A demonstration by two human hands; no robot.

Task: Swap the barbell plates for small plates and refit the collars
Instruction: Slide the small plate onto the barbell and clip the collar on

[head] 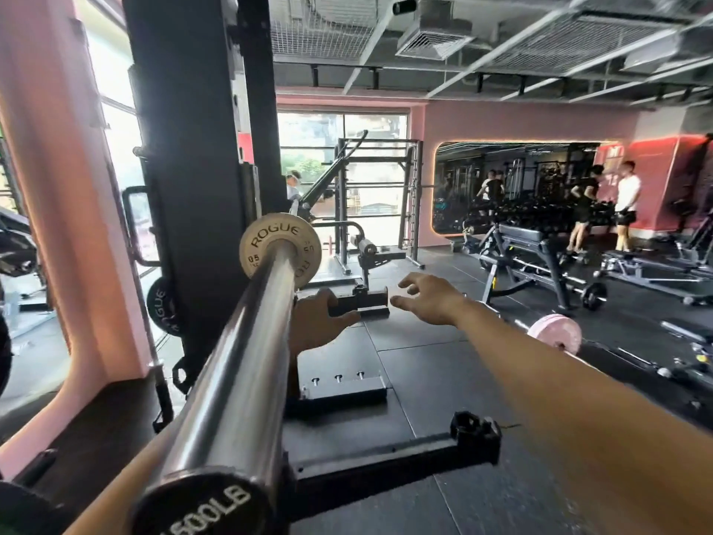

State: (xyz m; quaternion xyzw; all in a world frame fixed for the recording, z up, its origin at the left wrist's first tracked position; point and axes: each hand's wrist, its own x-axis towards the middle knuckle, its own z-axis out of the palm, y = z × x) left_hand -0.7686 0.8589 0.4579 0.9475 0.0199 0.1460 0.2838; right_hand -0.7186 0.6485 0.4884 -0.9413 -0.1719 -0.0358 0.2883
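You had the small Rogue plate (280,249) seated on the barbell sleeve (239,361); your right hand (428,297) reached open-fingered, left hand (314,322) relaxed. You needed a collar next, pressed flush.

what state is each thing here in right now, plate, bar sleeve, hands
small plate: on the barbell sleeve, pushed far in, no collar visible in front of it
barbell sleeve: bare from the plate out to its end cap
left hand: partly hidden behind the sleeve, fingers extended, holding nothing visible
right hand: open, fingers spread, in the air, holding nothing
black plate: stored low on the rack
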